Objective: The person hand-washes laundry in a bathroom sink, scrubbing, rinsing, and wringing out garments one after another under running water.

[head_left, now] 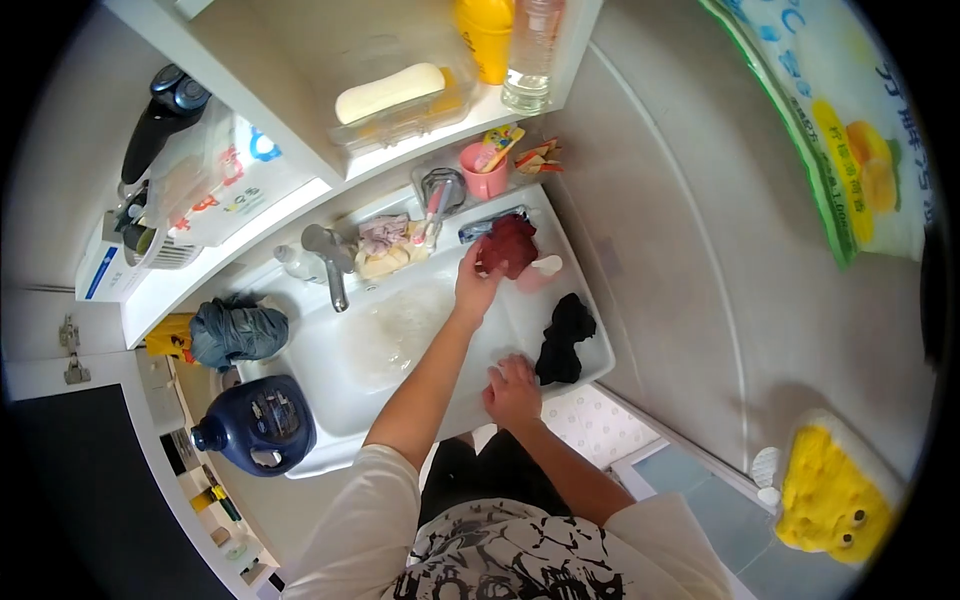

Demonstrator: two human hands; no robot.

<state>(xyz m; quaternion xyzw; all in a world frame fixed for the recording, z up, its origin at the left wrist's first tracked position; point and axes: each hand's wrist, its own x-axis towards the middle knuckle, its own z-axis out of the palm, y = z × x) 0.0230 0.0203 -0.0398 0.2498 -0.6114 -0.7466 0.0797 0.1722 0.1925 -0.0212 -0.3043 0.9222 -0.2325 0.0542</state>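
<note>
Over the back right of the white sink (470, 370), my left hand (482, 275) has its fingers closed on a dark red cloth (510, 246). Right under the cloth is a pink item with a white top (545, 268). My right hand (513, 388) rests on the front rim of the sink, fingers spread, holding nothing. Beside it, a black cloth (567, 338) lies on the right part of the sink. Cloudy, foamy water (395, 335) stands in the basin below the metal faucet (330, 262).
A blue detergent bottle (262, 424) stands at the left rim, near a grey-blue cloth bundle (238, 332). Behind the basin are light cloths (385, 245) and a pink cup (484, 172). A shelf with a soap bar (390, 93) overhangs the back. A yellow sponge-like item (835, 495) hangs at right.
</note>
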